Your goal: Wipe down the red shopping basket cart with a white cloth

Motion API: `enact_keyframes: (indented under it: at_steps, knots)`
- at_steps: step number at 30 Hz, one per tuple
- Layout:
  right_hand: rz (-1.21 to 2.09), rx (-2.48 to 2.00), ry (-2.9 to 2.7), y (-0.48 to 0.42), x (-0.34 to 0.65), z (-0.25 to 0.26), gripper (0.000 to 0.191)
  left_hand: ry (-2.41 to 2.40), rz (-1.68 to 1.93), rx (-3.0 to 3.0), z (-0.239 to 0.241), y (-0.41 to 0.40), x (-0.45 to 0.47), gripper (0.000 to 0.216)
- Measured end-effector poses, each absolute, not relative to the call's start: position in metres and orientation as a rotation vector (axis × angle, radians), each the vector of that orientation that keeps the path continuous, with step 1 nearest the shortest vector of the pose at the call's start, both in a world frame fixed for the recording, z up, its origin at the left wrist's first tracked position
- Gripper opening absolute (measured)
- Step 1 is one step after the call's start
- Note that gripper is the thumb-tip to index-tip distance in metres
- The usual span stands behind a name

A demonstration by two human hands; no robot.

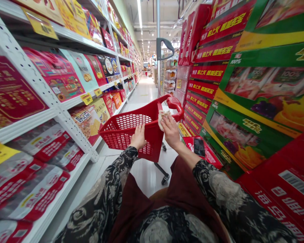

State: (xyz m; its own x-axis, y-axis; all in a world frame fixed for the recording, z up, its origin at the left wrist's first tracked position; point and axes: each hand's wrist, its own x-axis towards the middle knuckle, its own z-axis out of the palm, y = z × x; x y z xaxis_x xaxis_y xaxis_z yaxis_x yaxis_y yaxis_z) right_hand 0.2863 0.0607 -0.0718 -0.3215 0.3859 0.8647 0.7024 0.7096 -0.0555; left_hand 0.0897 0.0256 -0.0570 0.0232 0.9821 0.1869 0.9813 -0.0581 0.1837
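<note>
A red plastic shopping cart (155,141) with a perforated basket stands right in front of my knees, its handle (177,105) toward the right. My left hand (139,136) holds the near side of the basket, fingers at its upper rim. In my right hand (170,130) is a crumpled off-white cloth (163,118), pressed against the cart's red end beside the handle. The fingers lie over the cloth and hide part of it. Little of the basket's inside shows.
White shelves (78,101) of packaged snacks run along the left. Stacked red drink cartons (205,86) and green fruit boxes (255,111) rise close on the right. A dark phone-like object (199,147) lies on a red box. Ahead, the tiled aisle (145,86) stretches away.
</note>
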Motion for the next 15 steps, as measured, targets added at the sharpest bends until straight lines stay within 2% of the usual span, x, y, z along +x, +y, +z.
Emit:
enact_keyframes:
  at_steps: [3, 11, 15]
  knots:
    - [-0.409, -0.863, -2.04, 0.064, 0.282, -0.076, 0.038, 2.158, 0.396, 2.231, -0.055, 0.024, 0.091, 0.098]
    - [-0.389, -0.842, -2.411, 0.043, 0.274, -0.144, 0.038, 2.162, 0.432, 2.239, -0.057, 0.025, 0.092, 0.095]
    - [-0.388, -0.788, -2.345, 0.039, 0.269, -0.136, 0.034, 2.12, 0.413, 2.298, -0.056, 0.029, 0.08, 0.092]
